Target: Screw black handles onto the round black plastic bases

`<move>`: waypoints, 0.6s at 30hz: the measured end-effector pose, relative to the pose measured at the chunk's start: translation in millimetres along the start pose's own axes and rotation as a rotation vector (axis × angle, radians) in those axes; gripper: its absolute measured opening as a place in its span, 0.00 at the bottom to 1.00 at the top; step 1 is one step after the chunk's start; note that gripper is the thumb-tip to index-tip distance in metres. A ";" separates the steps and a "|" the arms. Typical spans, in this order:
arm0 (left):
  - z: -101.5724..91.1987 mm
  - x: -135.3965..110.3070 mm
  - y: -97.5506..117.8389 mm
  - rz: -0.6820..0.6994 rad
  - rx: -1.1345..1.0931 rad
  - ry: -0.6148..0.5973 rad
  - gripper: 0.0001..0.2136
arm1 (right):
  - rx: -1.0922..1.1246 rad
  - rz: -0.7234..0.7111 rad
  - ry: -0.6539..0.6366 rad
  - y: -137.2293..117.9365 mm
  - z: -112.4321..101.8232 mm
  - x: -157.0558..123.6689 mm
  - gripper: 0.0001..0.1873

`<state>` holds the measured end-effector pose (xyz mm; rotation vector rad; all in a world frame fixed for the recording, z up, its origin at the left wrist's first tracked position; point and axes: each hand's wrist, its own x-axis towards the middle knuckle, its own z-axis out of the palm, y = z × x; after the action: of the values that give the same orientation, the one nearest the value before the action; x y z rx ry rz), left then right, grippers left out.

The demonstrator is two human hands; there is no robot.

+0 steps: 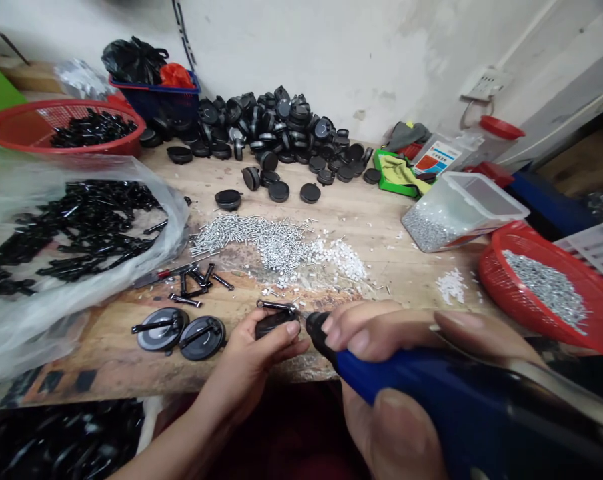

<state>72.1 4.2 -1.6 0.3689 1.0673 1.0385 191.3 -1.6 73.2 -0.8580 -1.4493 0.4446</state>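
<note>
Okay, status: our left hand [254, 370] gripped a black round cap [274, 325], fingers [287, 330] clamped around its rim. A black strap [276, 307] lay across the cap's top, long axis roughly left-right. Our right hand [381, 373] was wrapped around a blue electric screwdriver [431, 393], fingers [351, 333] closed on its body. The driver's long axis ran from lower right up-left, aimed at the cap. Its black nose [315, 325] sat just right of the strap's end; maybe touching, but the tip was too hidden to be sure. Left hand was nearer the cap, and nothing stood between nose and strap.

Around us on the wooden surface [351, 213]: two strapped caps [161, 330] just left of our left hand, loose straps [194, 283], a spill of silver screws [276, 243], and white bits [339, 259]. Further right, a red basket [501, 280] held more screws.
</note>
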 end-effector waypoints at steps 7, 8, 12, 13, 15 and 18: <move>7.8 -0.3 1.8 0.055 0.044 0.133 0.18 | 0.147 -0.029 0.248 -2.9 16.6 -2.1 0.12; 8.4 -0.7 1.5 0.063 0.052 0.137 0.17 | 0.163 -0.041 0.246 -1.9 15.6 -1.8 0.13; 9.9 -3.5 -0.4 0.099 0.069 0.119 0.14 | 0.163 -0.084 0.198 4.0 10.9 0.2 0.17; 10.2 -4.0 -0.9 0.102 0.066 0.113 0.14 | 0.162 -0.089 0.173 5.3 10.1 0.9 0.17; 10.8 -4.3 -1.7 0.100 0.059 0.105 0.14 | 0.175 -0.099 0.149 6.6 9.0 2.1 0.17; 11.3 -3.2 -2.7 0.088 0.050 0.092 0.15 | 0.192 -0.104 0.116 4.6 8.1 2.1 0.16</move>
<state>82.8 2.6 3.7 0.4152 1.1696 1.1168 184.7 4.8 70.5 -0.6412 -1.3141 0.4402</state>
